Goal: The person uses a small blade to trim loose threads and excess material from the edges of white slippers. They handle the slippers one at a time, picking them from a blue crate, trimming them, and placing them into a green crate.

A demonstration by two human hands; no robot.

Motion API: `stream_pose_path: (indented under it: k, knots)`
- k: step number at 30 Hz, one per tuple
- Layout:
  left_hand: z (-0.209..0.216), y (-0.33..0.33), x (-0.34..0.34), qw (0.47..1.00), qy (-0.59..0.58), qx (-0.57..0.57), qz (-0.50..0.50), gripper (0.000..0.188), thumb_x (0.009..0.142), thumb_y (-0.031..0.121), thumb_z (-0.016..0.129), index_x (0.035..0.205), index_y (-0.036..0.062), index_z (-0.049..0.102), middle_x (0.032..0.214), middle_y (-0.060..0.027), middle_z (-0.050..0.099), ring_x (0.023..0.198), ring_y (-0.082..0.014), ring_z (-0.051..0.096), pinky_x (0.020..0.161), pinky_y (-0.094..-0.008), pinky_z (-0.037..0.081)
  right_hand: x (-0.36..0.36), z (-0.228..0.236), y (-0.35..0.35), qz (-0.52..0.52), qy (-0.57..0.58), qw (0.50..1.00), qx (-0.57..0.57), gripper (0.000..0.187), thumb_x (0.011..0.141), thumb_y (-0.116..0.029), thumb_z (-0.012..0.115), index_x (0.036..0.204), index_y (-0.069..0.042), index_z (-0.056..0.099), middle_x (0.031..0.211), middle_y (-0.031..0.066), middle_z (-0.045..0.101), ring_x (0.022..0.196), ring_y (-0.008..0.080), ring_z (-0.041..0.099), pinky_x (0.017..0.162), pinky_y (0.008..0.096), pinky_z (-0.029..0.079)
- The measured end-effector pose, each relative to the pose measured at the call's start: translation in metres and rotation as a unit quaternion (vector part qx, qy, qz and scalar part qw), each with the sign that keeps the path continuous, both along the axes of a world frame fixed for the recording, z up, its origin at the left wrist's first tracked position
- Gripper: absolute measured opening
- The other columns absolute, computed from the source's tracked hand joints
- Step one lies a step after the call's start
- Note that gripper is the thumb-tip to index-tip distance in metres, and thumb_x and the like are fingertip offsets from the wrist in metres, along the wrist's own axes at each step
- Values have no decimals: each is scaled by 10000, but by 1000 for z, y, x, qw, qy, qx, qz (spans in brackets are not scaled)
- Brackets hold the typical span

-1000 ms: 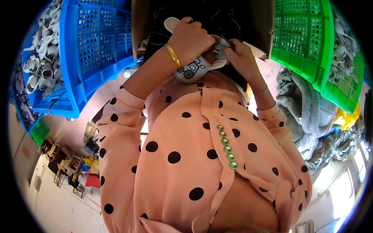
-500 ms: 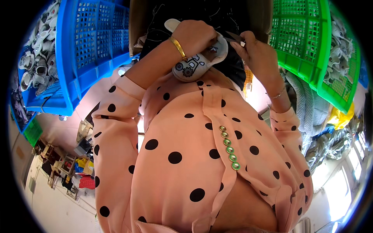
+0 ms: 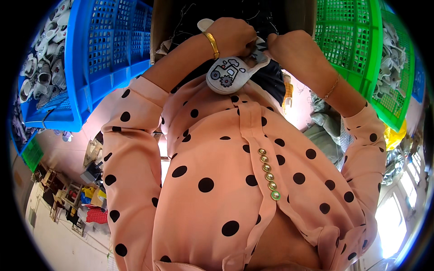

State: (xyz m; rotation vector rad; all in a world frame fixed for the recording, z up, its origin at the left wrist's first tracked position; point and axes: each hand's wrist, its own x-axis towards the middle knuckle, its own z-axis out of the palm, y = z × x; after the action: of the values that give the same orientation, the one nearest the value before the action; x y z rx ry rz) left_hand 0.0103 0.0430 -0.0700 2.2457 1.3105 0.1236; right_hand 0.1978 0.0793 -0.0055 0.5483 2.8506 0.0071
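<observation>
head: shoe (image 3: 226,74) over dark cloth (image 3: 187,28) between blue crate (image 3: 115,45) and green crate (image 3: 350,36)

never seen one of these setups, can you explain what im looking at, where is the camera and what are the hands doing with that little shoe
There is no machine here, only a person's bare hands. The camera sits on the person's head and looks down, so the polka-dot shirt fills the middle, and wide fisheye glass bends straight edges. Picture left is the person's left.

The left hand, with a gold bangle, grips a small pale shoe with a vehicle design. The right hand is curled close to the shoe's opening; what its fingers hold is unclear.

No tabletop shows; beyond the shoe is a dark area with loose threads. A blue basket and a green basket flank the hands.
</observation>
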Motion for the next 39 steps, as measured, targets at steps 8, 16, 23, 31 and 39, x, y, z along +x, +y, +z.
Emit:
stream_pose_path:
  k: [8,16,23,31,39]
  knots:
    - [-3,3,-1,1000,-4,-2,-11,125,730,224,678,806,138,727,719,-79,675,703,-280,657,637,-370,524,-7,-16,2,58,-125,990,33,80,658,-102,723,736,-104,706,692,12,650,707,189,674,571,294,501]
    - [-1,3,1,1000,8,-3,-13,123,736,234,680,785,133,730,716,-93,670,704,-286,658,634,-372,527,-12,-23,-3,65,-176,980,72,88,654,-110,726,727,-152,704,674,-21,640,686,166,661,542,288,457]
    - [-2,2,4,1000,16,-5,-11,130,736,243,680,797,145,739,727,-86,674,707,-285,659,635,-372,529,-18,-25,-6,57,-206,975,54,114,648,-108,734,744,-162,706,676,-34,636,687,155,662,539,290,455]
    - [-2,-7,-6,995,-76,-52,41,124,762,208,668,829,128,733,753,-82,688,697,-244,665,626,-341,524,-24,-15,-3,64,-224,972,14,120,684,-126,731,800,-133,702,673,-12,644,675,164,668,530,285,467]
    - [-7,-31,-27,893,-364,-76,254,149,939,168,516,970,28,558,915,-126,718,755,-176,692,675,-270,540,18,-16,-7,-347,34,875,-336,503,841,-534,642,710,-49,608,541,49,583,505,191,583,512,281,459]
